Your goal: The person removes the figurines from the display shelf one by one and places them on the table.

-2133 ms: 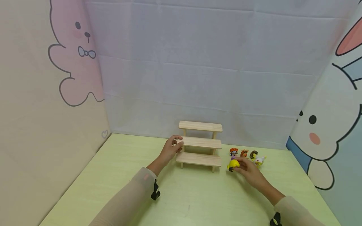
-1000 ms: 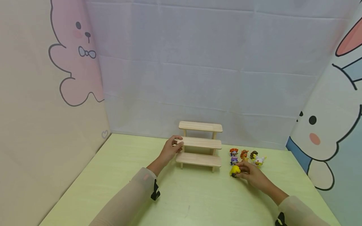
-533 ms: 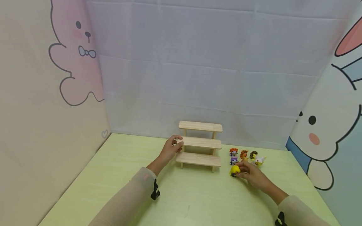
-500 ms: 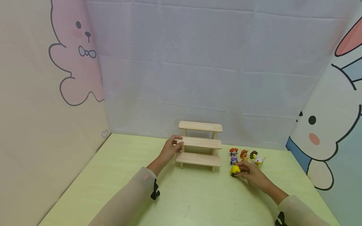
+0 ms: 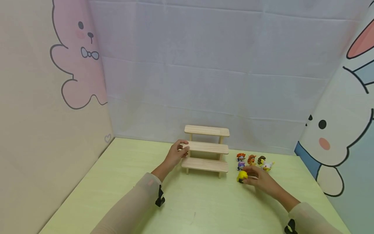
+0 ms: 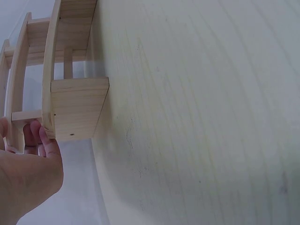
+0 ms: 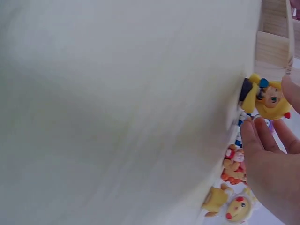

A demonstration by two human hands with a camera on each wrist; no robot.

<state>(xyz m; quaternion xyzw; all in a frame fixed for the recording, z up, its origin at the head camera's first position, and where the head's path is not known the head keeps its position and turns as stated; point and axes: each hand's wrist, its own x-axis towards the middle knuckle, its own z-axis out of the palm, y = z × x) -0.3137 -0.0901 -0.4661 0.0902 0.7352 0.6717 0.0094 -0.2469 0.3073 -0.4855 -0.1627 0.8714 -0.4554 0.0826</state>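
Note:
My left hand [image 5: 175, 155] grips the left end of the middle shelf of a three-tier wooden display stand [image 5: 205, 164]; in the left wrist view its fingers [image 6: 42, 138] curl around the shelf end. A yellow-haired toy figure [image 5: 242, 176] stands upright on the table in front of the other figures. Around it is my right hand [image 5: 261, 179], thumb on one side and loosely spread fingers on the other. The right wrist view shows the figure's face and dark base [image 7: 271, 97], with the thumb [image 7: 291, 91] right at its hair.
Behind the right hand stand several small figures: a red-haired one [image 5: 241, 157], a purple-haired one [image 5: 241, 166], an orange one [image 5: 251, 159], a brown-haired one [image 5: 261, 159] and a white-and-yellow one [image 5: 267, 165]. A white cloth wall [image 5: 175, 81] closes off the table's back.
The right hand has brought the yellow-haired figure toward the front, down from beside the purple-haired one, and its fingers have now loosened. The left hand stays at the stand.

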